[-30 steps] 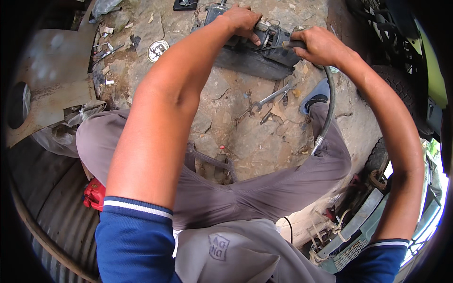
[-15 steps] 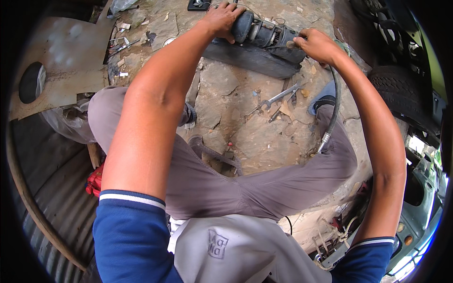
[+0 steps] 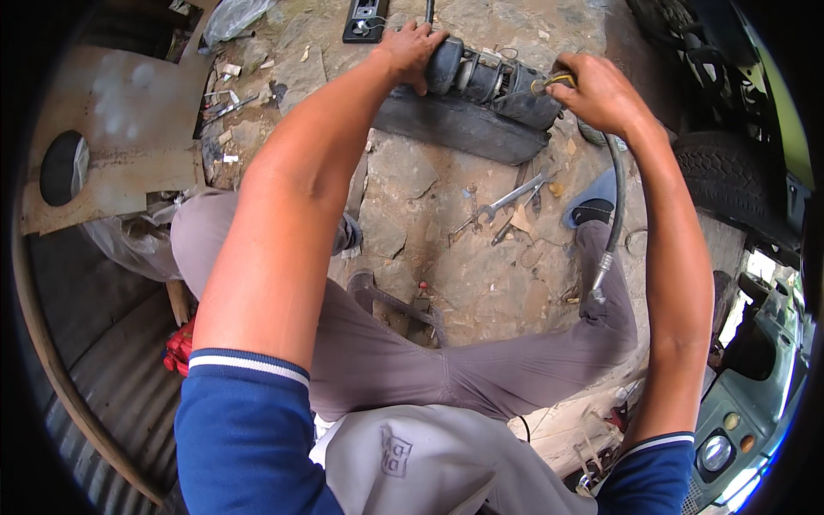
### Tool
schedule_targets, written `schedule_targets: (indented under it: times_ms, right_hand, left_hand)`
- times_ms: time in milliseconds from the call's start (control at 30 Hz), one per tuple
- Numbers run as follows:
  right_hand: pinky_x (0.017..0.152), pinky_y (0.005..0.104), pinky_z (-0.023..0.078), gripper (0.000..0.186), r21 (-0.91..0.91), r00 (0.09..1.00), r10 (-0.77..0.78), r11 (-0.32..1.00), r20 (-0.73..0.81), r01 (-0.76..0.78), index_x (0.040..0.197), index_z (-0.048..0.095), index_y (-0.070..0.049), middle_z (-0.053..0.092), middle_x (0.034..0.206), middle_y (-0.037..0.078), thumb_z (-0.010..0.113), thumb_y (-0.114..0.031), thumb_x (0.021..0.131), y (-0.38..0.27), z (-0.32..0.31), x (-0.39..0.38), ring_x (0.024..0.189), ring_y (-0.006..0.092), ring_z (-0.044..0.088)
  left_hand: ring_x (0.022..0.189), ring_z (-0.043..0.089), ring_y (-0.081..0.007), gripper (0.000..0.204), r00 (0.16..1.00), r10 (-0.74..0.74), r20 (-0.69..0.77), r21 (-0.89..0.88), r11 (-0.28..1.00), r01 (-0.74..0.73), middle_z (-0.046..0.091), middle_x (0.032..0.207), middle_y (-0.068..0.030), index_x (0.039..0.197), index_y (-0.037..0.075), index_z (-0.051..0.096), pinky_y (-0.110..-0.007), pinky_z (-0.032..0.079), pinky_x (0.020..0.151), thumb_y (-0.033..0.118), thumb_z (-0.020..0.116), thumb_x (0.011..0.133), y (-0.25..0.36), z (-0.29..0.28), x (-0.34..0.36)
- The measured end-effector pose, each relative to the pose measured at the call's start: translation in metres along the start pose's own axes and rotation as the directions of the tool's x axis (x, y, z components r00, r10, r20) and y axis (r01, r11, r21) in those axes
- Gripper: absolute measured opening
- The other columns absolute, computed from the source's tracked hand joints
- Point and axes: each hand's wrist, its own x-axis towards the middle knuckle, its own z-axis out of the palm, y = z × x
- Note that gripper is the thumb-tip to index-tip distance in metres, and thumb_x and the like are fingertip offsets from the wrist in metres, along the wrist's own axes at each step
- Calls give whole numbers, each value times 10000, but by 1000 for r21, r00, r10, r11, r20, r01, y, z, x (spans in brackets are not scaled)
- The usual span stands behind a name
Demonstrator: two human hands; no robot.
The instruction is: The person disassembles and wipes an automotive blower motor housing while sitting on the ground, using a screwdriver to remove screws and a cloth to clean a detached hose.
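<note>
My left hand [image 3: 410,53] grips the left end of a black cylindrical machine unit [image 3: 483,75], fingers over its top and thumb on the near side. This unit lies on a long black block-shaped piece [image 3: 455,129] on the ground. At its right end, my right hand [image 3: 596,86] is closed in a pinch on thin wires [image 3: 554,80], one of them yellow. My fingers hide where the wires lead. A black hose [image 3: 616,202] with a metal end fitting [image 3: 601,275] runs from beneath my right hand down to my right knee.
Several wrenches [image 3: 511,196] lie on the stony ground between my legs. A black panel [image 3: 365,21] with a round fitting is at the far side. Left stands a metal sheet [image 3: 120,120] with an oval hole; right, a tire [image 3: 730,172] and a vehicle front [image 3: 738,429].
My right hand has shifted slightly right and away from the unit's end, and the yellow wire now shows at its fingers. My left hand stays on the unit. The view has tilted slightly.
</note>
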Motion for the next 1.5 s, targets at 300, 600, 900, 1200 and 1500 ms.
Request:
schedule_targets:
  times_ms: [300,600,900,1200,1500]
  right_hand:
    - [709,342,518,384,653,833,464,737,-302,-173,1082,687,10,706,837,112,761,-319,899,10,54,-83,769,197,668]
    - [610,254,437,294,924,724,682,203,104,-324,1057,676,23,626,758,-5,752,-233,934,2,194,-131,687,59,528]
    - [655,290,477,292,917,737,665,205,125,-341,1054,689,25,680,805,50,738,-241,943,-8,187,-121,711,115,586]
    - [593,257,455,256,932,723,689,223,56,-285,1081,702,5,660,781,20,712,-222,964,-13,172,-115,639,73,562]
    - [495,230,427,303,938,682,731,220,25,-270,1102,671,5,603,764,2,676,-279,994,-25,173,-109,559,51,516]
  left_hand:
    - [1320,473,-389,1233,987,109,118,-62,993,-102,547,1386,-207,1498,17,378,-417,381,1142,324,957,454,-43,7,64]
    - [1379,428,-367,1220,965,57,255,-128,991,-25,505,1437,-196,1515,84,375,-401,379,1159,322,969,476,-49,-8,82]
    - [1418,394,-357,1275,957,22,290,-115,993,13,468,1476,-181,1536,112,355,-403,382,1163,375,977,455,-47,-8,89]
    - [1339,453,-380,1235,978,65,197,-47,997,-57,508,1420,-207,1512,73,397,-405,384,1142,465,945,478,-48,-5,72]
    - [1361,425,-378,1228,990,40,132,-81,996,-30,530,1404,-151,1501,90,413,-426,400,1130,468,961,468,-36,-5,46]
